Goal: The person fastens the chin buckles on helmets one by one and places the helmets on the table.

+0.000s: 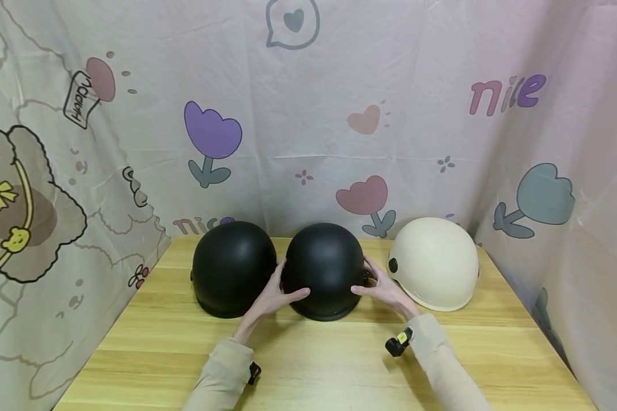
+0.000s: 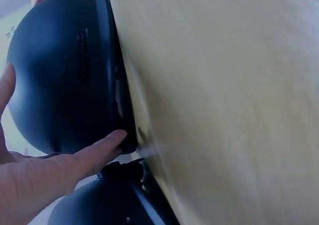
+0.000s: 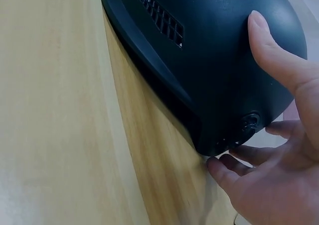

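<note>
Both hands hold the middle black helmet [image 1: 325,268], one on each side, as it sits dome up at the table's back. My left hand [image 1: 272,294] has its thumb on the front left of the shell, fingers along the side. From the other side my right hand [image 1: 387,288] grips it, thumb on the front and fingers curled near the lower edge. In the right wrist view the helmet [image 3: 214,51] shows a grille-like vent and a round side fitting [image 3: 250,120]. Another black helmet [image 1: 233,268] stands just left, close to my left hand.
A cream helmet [image 1: 434,262] with a black side button stands at the right, near my right hand. The wooden table [image 1: 329,365] runs back to a printed curtain [image 1: 298,114], which also closes off both sides.
</note>
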Motion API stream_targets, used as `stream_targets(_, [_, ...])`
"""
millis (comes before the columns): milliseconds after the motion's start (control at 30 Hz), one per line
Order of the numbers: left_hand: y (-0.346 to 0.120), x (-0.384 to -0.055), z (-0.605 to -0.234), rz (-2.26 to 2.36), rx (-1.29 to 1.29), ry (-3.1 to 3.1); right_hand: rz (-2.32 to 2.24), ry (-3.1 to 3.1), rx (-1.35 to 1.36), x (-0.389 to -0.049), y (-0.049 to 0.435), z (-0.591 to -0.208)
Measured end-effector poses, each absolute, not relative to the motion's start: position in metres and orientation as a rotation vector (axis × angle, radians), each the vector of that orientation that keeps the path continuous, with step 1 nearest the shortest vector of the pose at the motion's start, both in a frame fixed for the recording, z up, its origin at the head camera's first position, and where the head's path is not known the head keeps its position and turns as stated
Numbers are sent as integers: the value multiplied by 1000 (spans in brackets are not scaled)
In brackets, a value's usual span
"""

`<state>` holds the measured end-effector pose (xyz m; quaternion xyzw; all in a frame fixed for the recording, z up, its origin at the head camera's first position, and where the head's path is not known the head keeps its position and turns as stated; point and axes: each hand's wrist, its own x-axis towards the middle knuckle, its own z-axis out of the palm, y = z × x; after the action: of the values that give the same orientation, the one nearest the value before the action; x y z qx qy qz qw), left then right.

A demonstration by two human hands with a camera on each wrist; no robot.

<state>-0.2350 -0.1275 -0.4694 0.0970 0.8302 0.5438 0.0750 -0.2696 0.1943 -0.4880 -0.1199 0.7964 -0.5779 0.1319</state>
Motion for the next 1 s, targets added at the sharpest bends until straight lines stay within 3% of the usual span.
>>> stream_targets(767, [-114,-222,-443,1685,223,2713,-1624,2697,-465,-253,211,-468])
stream_targets(1000, [-98,-219,-431,1751,319,2749,-1583,2834,-477,-244,231,-453])
